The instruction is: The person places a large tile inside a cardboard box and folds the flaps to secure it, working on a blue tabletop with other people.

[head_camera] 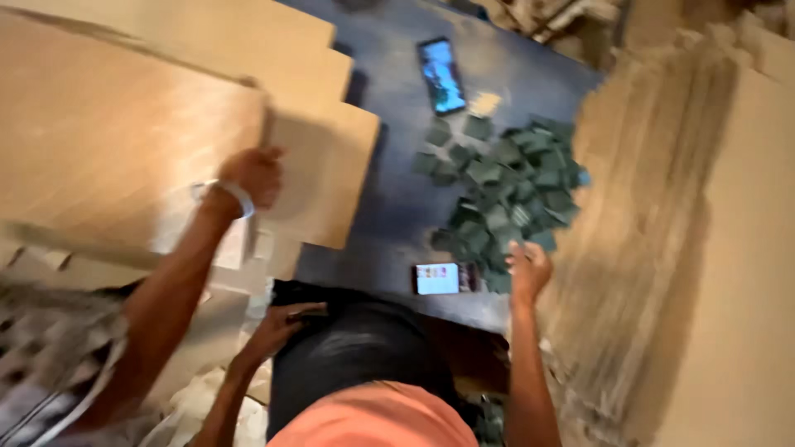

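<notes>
R grip (pixel 528 269): fingers curled at the near edge of the pile of small dark-green squares (pixel 505 194), mid surface (pixel 389 207); too blurred, can't tell if it's got one. L grip (pixel 286 319) lies flat on my dark trouser leg (pixel 356 348), nothing in it. Squares look light, thin, prob. slide easily; I'd pinch one by its edges. Phones: one (pixel 445 278) just beside R grip, one (pixel 441 74) at far edge. Co-worker's hand (pixel 252 174) holds a cardboard sheet (pixel 124 132), left.
</notes>
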